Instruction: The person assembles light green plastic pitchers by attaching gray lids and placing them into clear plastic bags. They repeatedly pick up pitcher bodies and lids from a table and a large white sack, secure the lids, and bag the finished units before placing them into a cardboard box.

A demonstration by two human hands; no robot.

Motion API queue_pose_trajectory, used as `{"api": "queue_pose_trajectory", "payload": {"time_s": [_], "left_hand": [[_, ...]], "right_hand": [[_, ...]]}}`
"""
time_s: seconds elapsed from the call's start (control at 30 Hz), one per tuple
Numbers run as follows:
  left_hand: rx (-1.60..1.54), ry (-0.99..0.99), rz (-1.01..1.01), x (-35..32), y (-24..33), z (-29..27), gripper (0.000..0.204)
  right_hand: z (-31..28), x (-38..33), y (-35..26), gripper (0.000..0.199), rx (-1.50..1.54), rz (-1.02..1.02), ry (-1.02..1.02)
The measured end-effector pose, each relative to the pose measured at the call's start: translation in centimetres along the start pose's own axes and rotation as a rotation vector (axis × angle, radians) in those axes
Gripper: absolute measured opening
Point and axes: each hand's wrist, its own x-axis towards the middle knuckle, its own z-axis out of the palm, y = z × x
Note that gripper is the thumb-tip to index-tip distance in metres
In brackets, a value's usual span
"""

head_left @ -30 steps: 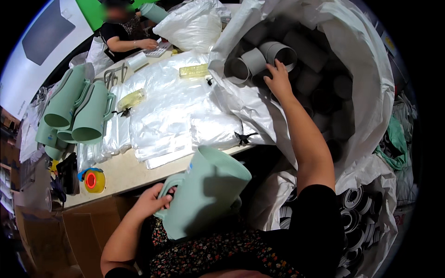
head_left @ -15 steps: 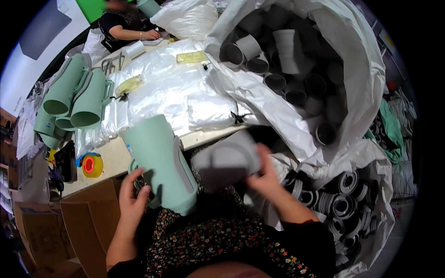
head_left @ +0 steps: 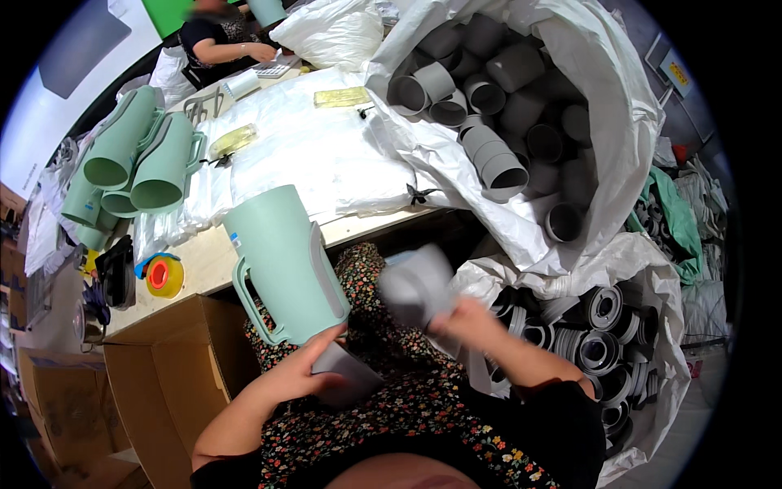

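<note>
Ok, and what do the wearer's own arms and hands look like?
The left hand and right hand are bare, the right blurred; no gloves, watch or cables show. Short black sleeves leave the forearms uncovered. The dark garment in front has small red, orange and white flowers.

The light is strong and seems to fall from above, so the clear plastic bags on the desk give white glare, while the inside of the large white sack is dim, with dark shadows among its gray cylinders. Blur softens the right hand and the gray cup it holds. The fisheye lens bends straight edges and leaves the corners black.
</note>
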Motion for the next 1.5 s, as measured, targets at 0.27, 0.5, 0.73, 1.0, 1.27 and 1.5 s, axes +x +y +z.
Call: {"api": "queue_pose_trajectory", "payload": {"time_s": [0.27,0.5,0.73,1.0,1.27,1.5], "left_hand": [[-0.658,0.553,0.26,-0.4,-2.3,1.9,0.048],[0.077,0.693,0.138,-0.2,-2.3,0.1,0.077],[-0.63,1.077,-0.096,2.0,-9.0,-7.0,0.025],[-1.315,0.713,0.242,-0.6,-6.6,-8.5,0.023],[-0.832,0.754,0.341,0.0,-1.5,-11.1,0.026],[-0.323,0.68,0.153,3.2,0.7,-6.2,0.044]], "right_hand": [[-1.2,4.4,-0.7,0.085,0.551,-0.326,0.05],[9.4,5.9,-2.4,0.107,0.844,-0.182,-0.293],[4.5,3.1,1.8,0.1,0.663,-0.1,-0.145],[3.4,3.5,4.2,0.109,0.2,-0.1,-0.006],[6.4,3.6,1.0,0.106,0.667,-0.26,-0.282],[0.4,0.7,16.5,0.032,0.401,-0.081,0.338]]}}
